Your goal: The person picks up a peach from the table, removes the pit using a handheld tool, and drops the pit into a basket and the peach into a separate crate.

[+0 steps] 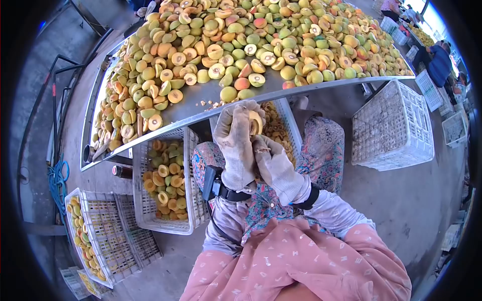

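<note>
My left hand [234,145], in a soiled white glove, is closed around a yellow peach half [256,123] just in front of the table edge. My gloved right hand [275,164] is right below the fruit with its fingers curled together; whatever it grips is hidden. Beyond both hands, a metal-topped table [197,104] bears a large heap of cut peaches [216,52], many with the stone showing. Small stone bits lie near its edge. Under my hands stands a crate [293,128] with brown stones or scraps inside.
A white crate [190,200] of pitted halves stands left of my knees. Another fruit-filled crate [108,236] is farther left. At right is a stack of white crates [391,125]. A blue hose [58,175] hangs far left. Another person [439,62] is at upper right.
</note>
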### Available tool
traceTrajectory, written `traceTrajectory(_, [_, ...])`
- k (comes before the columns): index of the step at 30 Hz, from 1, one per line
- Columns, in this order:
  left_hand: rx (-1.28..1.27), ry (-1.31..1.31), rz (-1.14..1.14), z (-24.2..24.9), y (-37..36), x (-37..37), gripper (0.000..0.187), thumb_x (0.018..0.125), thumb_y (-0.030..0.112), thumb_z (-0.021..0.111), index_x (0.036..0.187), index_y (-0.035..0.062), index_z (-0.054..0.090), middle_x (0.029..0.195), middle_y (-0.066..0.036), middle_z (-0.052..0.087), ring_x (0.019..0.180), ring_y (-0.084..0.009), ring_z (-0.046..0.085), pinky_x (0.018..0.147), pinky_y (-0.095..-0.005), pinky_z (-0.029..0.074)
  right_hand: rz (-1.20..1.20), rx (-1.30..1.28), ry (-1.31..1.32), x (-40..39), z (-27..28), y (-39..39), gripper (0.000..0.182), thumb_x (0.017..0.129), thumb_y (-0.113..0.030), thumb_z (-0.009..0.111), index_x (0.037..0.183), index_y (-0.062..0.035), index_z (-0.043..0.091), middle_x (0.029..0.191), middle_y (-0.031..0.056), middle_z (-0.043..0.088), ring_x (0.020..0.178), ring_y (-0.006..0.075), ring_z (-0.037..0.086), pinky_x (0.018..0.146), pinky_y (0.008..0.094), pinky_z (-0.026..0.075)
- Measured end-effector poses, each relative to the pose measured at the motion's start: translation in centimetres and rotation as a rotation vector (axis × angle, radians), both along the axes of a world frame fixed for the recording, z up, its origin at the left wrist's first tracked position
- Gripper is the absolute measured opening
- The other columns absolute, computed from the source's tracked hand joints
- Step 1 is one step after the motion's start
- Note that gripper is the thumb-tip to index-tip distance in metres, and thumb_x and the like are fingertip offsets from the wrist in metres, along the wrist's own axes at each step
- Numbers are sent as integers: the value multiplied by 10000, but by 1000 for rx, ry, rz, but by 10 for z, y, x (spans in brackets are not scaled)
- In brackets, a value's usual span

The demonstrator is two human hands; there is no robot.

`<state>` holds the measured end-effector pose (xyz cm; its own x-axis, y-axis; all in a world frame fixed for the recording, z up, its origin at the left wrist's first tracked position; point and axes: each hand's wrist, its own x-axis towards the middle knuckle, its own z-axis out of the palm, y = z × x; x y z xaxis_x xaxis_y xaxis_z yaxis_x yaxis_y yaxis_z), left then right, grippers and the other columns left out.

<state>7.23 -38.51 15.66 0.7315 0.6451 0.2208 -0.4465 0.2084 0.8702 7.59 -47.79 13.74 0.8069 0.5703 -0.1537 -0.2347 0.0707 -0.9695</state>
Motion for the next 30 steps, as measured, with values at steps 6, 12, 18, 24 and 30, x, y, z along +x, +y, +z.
traceTrajectory(6, [45,-40,53,-5,-2,3,301,1002,267,495,1009,-5,623,897,-127,665,753,-163,605,679,-275,502,-7,48,-192,3,-15,1,332,1020,-289,495,1134,-9,630,774,37,644,673,93,536,617,289,474])
traceTrajectory(12, [268,43,74,5,5,-6,271,993,248,495,1003,14,629,886,-88,670,736,-109,569,655,-231,452,116,67,-58,5,-20,-1,306,1023,-267,499,1106,-5,633,775,18,634,676,83,528,612,277,468])
traceTrajectory(18, [122,247,-69,22,7,2,218,983,196,521,971,11,637,852,-56,654,722,-98,568,655,-236,460,186,325,428,12,-2,-5,204,1024,-224,518,1056,-57,632,778,-56,553,638,36,458,545,219,392])
traceTrajectory(24, [-51,84,-86,21,5,1,291,996,264,502,1040,0,618,861,-110,648,733,-176,611,651,-287,514,146,-51,-68,21,-9,3,324,1022,-303,509,1081,-13,642,764,30,628,666,71,542,565,258,433])
traceTrajectory(30, [-28,-21,-9,22,0,10,283,992,242,494,1013,-18,604,878,-129,647,766,-195,616,686,-309,512,45,58,-139,15,1,3,340,1012,-296,513,1132,0,630,879,149,697,773,181,624,717,350,504])
